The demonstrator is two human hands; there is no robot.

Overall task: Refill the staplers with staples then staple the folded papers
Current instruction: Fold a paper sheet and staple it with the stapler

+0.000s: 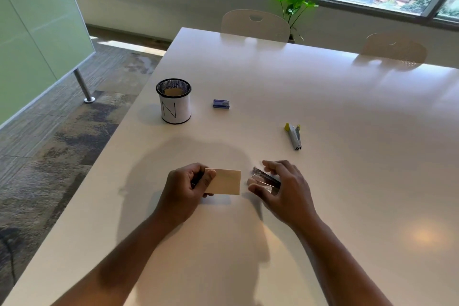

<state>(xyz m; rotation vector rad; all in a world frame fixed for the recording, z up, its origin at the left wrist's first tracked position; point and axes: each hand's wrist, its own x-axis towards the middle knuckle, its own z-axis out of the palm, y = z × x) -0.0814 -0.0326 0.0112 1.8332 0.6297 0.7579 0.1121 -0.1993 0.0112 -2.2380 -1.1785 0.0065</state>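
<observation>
Both forearms reach forward over the table [323, 97]. Left hand [185, 187] pinches the paper [224, 181] between curled fingers and thumb. Right hand [285, 189] curls around a stapler [264, 179], just beside the paper's free edge

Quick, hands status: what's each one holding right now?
Left hand: pinching the folded paper by its left edge.
Right hand: fingers curled round the clear stapler.
</observation>
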